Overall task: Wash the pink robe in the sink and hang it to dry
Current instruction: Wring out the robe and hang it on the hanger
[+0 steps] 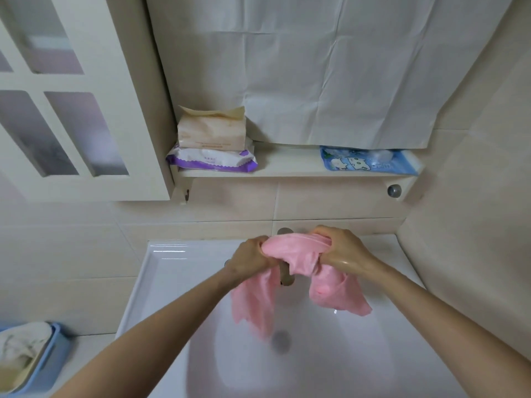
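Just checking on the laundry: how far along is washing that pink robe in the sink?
Done so far: washing seems under way; the right hand glistens wet. In hand: it and the left hand both grip the bunched pink robe over the sink, its ends dangling, apparently scrubbing or wringing. Left: hanging it to dry; it is not hung anywhere yet.

- I see beige tiled walls (474, 196) at the back and on both sides, in soft, even light.
- Upper left: white-framed cabinet door (71, 110) with frosted panes.
- A creased white sheet (330, 67) covers the back wall above a white shelf (287, 165).
- Shelf, left end: a beige tissue pack (211, 133) stacked on a purple-and-white wipes pack (212, 160).
- Shelf, right end: a blue cartoon-print tray (367, 162).
- A round metal knob (394, 191) sits under the shelf's right end.
- Lower left: a blue basket (48, 363) holds pale cloth (20, 346).
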A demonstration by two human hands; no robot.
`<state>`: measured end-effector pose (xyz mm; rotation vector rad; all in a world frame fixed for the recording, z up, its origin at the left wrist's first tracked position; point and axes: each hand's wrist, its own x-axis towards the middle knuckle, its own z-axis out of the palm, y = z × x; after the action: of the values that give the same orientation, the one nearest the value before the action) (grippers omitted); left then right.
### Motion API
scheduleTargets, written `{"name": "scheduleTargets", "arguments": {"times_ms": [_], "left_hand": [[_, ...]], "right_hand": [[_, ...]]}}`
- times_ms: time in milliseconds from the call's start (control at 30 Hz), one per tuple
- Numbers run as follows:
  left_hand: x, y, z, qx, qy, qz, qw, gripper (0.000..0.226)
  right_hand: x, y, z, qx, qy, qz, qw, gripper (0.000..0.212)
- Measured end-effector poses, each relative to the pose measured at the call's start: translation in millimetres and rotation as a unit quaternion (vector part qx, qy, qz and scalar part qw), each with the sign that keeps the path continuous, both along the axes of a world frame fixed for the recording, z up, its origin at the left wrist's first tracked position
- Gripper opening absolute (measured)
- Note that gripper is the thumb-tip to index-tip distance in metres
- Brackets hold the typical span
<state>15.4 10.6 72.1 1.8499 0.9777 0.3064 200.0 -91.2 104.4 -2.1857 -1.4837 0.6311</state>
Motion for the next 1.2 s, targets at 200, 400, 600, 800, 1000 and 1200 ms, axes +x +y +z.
{"name": "scheduleTargets", "arguments": {"times_ms": [200,400,600,800,1000,1200], "left_hand": [[21.7,-3.8,33.9,-0.036,-0.06,-0.02,0.997,0.039],[37.6,-16.1,58.0,-0.101,-0.145,-0.041,0.983,0.055],[26.2,-8.5,49.2,-0.102,-0.197,-0.099,0.97,0.071],[10.3,-29.0,3.4,-0.196,-0.158,-0.11,0.961,0.071],[16.7,-33.4,9.2,-0.186,-0.195,-0.053,0.962,0.05],[6.8,-25.1,20.6,-0.248,-0.194,-0.108,0.943,0.049]], "right_hand": [[-6.6,-5.0,-23.5,-0.017,0.017,-0.015,1.0,0.059],[-25.9,-14.5,-13.9,0.021,0.333,0.07,0.94,0.08],[-42.5,6.8,-7.2,0.195,0.422,-0.159,0.871,0.037],[-58.7,15.5,9.8,0.256,0.435,-0.146,0.851,0.037],[-56.7,27.4,16.6,0.193,0.5,-0.065,0.842,0.036],[-3.4,14.2,44.5,0.125,0.547,0.168,0.811,0.125]]}}
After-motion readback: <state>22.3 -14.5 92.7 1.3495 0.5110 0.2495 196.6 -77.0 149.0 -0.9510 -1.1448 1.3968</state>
